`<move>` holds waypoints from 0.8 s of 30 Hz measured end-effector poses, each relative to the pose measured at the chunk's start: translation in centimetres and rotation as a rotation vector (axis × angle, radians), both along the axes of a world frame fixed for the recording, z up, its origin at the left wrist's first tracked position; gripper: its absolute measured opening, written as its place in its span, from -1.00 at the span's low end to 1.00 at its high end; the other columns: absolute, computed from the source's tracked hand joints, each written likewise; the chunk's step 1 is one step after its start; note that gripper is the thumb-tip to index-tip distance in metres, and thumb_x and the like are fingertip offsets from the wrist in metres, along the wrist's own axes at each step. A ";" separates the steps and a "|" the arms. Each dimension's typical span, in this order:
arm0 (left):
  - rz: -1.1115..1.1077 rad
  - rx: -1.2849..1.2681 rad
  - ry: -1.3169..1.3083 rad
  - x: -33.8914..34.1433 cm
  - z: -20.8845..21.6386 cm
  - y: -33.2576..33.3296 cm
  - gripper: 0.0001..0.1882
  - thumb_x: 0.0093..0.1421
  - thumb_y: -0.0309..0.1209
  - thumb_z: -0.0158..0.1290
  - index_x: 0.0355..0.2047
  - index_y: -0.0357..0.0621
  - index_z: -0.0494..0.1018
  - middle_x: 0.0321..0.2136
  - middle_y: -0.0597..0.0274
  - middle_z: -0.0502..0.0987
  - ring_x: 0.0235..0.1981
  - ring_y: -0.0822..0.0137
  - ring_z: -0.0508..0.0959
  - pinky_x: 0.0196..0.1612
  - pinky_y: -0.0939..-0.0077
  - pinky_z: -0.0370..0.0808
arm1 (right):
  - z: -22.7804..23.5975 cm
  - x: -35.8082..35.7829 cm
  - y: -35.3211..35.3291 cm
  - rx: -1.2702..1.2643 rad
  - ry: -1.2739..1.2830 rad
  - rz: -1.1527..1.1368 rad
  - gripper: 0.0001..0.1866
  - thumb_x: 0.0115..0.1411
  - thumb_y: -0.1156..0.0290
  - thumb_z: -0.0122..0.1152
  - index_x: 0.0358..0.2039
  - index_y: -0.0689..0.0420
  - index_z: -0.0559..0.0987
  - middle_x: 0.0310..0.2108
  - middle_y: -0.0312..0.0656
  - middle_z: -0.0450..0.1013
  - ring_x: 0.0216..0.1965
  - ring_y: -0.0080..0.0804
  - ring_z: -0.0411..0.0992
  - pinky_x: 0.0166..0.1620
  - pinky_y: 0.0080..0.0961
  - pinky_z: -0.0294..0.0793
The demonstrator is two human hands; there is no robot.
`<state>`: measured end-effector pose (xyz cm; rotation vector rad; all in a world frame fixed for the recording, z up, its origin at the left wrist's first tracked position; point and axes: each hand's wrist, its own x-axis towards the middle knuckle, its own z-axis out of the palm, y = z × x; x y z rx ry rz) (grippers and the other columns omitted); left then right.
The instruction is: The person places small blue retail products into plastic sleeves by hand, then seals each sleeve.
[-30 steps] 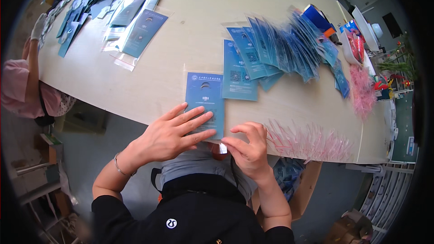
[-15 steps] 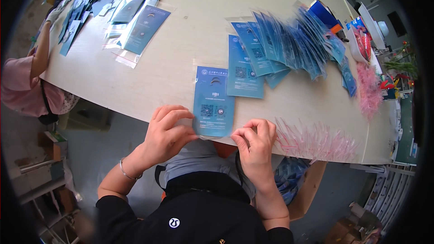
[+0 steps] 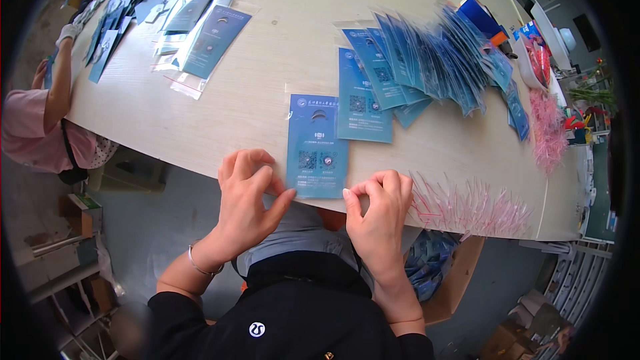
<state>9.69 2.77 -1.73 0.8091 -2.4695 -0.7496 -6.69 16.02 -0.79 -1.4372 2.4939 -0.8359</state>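
A blue card in a clear plastic bag (image 3: 317, 140) lies flat at the table's near edge, printed with two square codes. At its lower right corner, my right hand (image 3: 380, 208) pinches the bag's edge between thumb and index finger. Beside the lower left corner is my left hand (image 3: 248, 193), its thumb stretched toward the bag and apart from the bent fingers. Another bagged blue card (image 3: 364, 110) touches the upper right of this one. Beyond it fans a row of similar bagged cards (image 3: 433, 67).
Pink-edged clear plastic strips (image 3: 467, 210) lie at the near right edge, with a pink bundle (image 3: 548, 133) farther right. Loose bagged cards (image 3: 217, 43) and a dark card pile (image 3: 127, 10) sit far left, near another person's gloved hand (image 3: 68, 32). Below the table stands a box of blue packets (image 3: 430, 260).
My left thumb has come apart from the fingers, which were closed at the bag's lower left corner. My right hand stays at the other corner. The other person's gloved hand has shifted.
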 end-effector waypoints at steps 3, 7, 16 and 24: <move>0.066 0.036 -0.022 -0.6 0.2 0.2 -0.82 -0.03 -0.47 0.30 -0.44 -0.06 0.50 -0.10 0.13 0.40 0.00 0.05 0.33 0.06 0.17 0.17 | -0.3 0.4 -0.3 -0.021 -0.032 -0.083 -0.81 0.00 0.41 0.42 -0.45 0.13 0.54 -0.23 -0.16 0.35 -0.05 -0.13 0.26 0.06 -0.15 0.19; 0.036 0.020 -0.016 -0.6 0.3 0.4 -0.81 0.02 -0.51 0.24 -0.33 0.04 0.56 -0.12 0.16 0.41 -0.02 0.08 0.35 0.05 0.20 0.16 | -1.7 1.1 -0.5 -0.230 0.082 -0.056 -0.90 0.07 0.51 0.28 -0.36 0.18 0.60 -0.18 -0.16 0.43 -0.09 -0.15 0.37 0.03 -0.18 0.28; 0.013 -0.158 -0.038 -0.1 -0.2 -2.1 -0.63 0.05 -0.62 0.10 -0.14 0.07 0.55 -0.02 0.15 0.42 0.08 0.10 0.39 0.10 0.23 0.24 | -1.6 1.7 -0.7 -0.009 0.398 0.258 -0.52 0.27 0.10 0.14 0.15 -0.02 0.54 0.19 0.17 0.35 0.21 0.07 0.34 0.25 -0.04 0.29; 0.260 -0.435 -0.487 0.8 -2.0 -8.8 -0.32 0.35 -0.10 -0.04 0.35 -0.21 0.15 0.35 -0.17 0.14 0.35 -0.06 0.16 0.38 0.07 0.01 | -1.5 -3.7 -2.1 0.002 0.380 0.051 -0.62 0.24 0.22 0.20 0.02 0.10 0.62 0.14 0.10 0.36 0.25 0.07 0.25 0.26 0.05 0.21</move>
